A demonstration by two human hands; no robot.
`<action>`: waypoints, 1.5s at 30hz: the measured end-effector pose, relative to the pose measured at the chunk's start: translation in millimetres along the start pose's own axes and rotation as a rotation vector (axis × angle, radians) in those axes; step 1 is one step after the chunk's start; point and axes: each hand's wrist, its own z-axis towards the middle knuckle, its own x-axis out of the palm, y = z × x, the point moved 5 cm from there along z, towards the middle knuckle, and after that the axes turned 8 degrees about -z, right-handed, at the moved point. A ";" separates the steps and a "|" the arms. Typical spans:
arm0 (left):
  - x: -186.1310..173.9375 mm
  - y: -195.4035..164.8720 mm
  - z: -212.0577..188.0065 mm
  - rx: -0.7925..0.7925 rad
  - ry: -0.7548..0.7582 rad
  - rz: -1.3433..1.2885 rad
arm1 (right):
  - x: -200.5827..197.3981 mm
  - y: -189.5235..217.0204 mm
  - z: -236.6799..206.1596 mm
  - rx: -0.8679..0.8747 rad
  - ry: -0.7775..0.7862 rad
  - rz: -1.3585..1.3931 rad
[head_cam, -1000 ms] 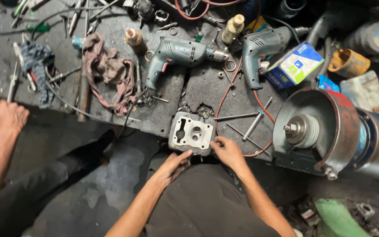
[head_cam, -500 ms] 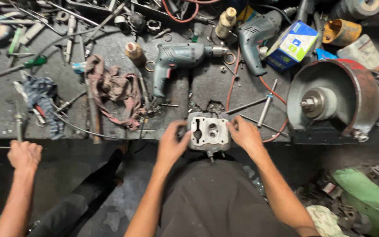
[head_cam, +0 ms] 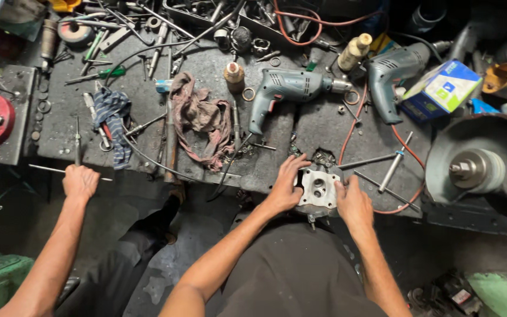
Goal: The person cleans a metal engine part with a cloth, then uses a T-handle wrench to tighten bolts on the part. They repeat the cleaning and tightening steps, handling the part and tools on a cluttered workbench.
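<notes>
Head view: left hand (head_cam: 286, 189) and right hand (head_cam: 352, 202) both grasp a grey metal casting (head_cam: 319, 189) at the near bench edge (head_cam: 218, 170), left fingers splayed over its top-left corner, right palm cupped on its right side. Forearms run up from the lap, elbows bent and close in. To do this well — keep both grips on opposite sides, hold the casting flat on the bench, fingers off the bores. A co-worker's hand (head_cam: 80, 181) rests clenched at the edge, far left, well apart. Further back: rag (head_cam: 202, 117), drill (head_cam: 289, 91) just behind the casting, second drill (head_cam: 395, 73), blue box (head_cam: 441, 89). Grinder (head_cam: 482, 167) sits right — red cable (head_cam: 403, 138) loops near the casting, keep clear of it.
</notes>
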 end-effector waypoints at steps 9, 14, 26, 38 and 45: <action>1.6 -13.8 -8.5 -0.049 0.014 0.029 | -3.0 -2.9 10.0 -0.003 0.103 -0.043; -0.3 -6.9 -5.1 -0.017 0.045 0.036 | -5.7 0.2 9.1 0.005 0.115 -0.106; -21.9 -30.6 7.6 0.027 -0.023 0.043 | -15.8 3.5 4.6 -0.040 0.091 0.014; -246.2 -21.9 47.3 -0.379 -0.742 0.748 | -54.5 16.0 -14.7 -0.264 -0.204 0.411; -228.2 -67.0 20.8 0.121 -0.856 0.232 | -39.0 28.5 -10.3 -0.351 -0.075 0.764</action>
